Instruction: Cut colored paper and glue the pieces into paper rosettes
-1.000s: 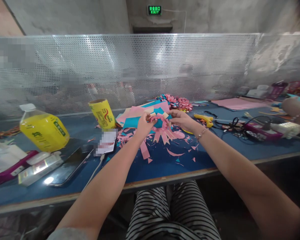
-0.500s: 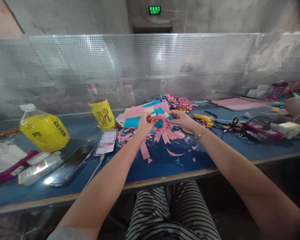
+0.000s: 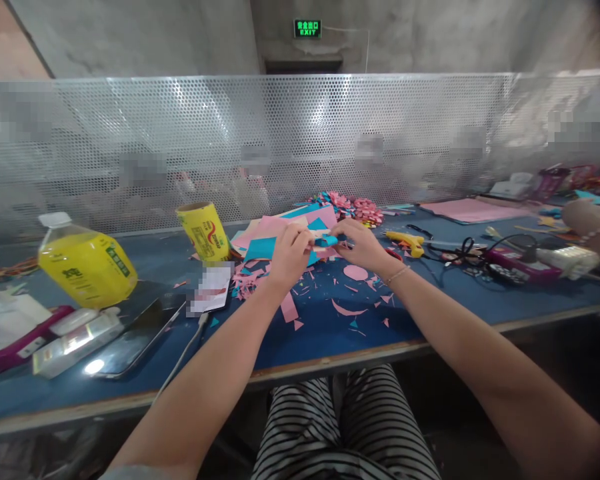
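My left hand and my right hand are closed on opposite sides of a small paper rosette. It is held tilted above the table, with blue loops and a cream piece showing; fingers hide much of it. Just behind it lie sheets of pink, cream and blue paper. Pink and blue paper scraps are scattered around and below my hands, among them a pink paper disc and a curved pink strip.
Left stand a yellow bottle, a yellow tube and two phones. A yellow glue gun and a purple power strip lie right. Paper flowers are piled before a perforated metal screen. Another person's hand is far right.
The rosette has been turned in my hands: its pink front and hanging ribbon tails no longer show, and blue loops do. The pink disc beneath is now uncovered.
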A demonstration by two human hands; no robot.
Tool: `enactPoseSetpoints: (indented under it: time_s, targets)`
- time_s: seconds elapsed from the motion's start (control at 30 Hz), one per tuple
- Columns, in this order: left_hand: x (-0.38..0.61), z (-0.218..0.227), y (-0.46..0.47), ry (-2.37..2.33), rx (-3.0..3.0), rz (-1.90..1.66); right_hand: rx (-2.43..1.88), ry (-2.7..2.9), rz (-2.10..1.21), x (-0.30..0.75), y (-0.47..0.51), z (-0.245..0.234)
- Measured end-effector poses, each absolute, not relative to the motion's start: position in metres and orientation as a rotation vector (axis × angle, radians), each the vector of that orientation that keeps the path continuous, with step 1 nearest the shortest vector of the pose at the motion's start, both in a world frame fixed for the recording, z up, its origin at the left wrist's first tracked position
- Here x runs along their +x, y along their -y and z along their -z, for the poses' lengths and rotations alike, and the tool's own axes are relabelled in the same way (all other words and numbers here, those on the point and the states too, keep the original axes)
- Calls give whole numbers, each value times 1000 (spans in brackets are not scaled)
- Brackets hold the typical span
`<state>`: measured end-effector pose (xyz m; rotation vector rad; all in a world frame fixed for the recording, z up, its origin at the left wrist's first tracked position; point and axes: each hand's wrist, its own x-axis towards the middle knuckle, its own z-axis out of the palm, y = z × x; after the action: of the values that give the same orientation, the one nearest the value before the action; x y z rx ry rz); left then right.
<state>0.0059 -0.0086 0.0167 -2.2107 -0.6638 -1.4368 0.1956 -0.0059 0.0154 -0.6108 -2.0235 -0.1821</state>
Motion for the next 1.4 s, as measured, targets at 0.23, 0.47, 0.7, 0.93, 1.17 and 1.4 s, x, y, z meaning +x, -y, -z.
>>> enactPoseSetpoints:
  time_s: [0.23, 0.47, 0.7, 0.93, 1.17, 1.4]
  targets:
    - [5, -20, 17, 589, -2059, 1431, -614, 2055, 383, 192, 14, -18]
    - [5, -21, 17, 593, -2131, 1459, -587, 2043, 428, 193, 16, -18]
    - [5, -22, 18, 534, -2103, 1444, -579, 2071, 379, 194, 16, -18]
    - [6, -22, 19, 529, -2030, 1375, -563, 2082, 389, 196, 15, -19]
    - [6, -20, 16, 637, -2097, 1406, -606, 2090, 385, 197, 14, -18]
    - [6, -20, 17, 640, -2150, 1421, -616, 2089, 394, 199, 12, -17]
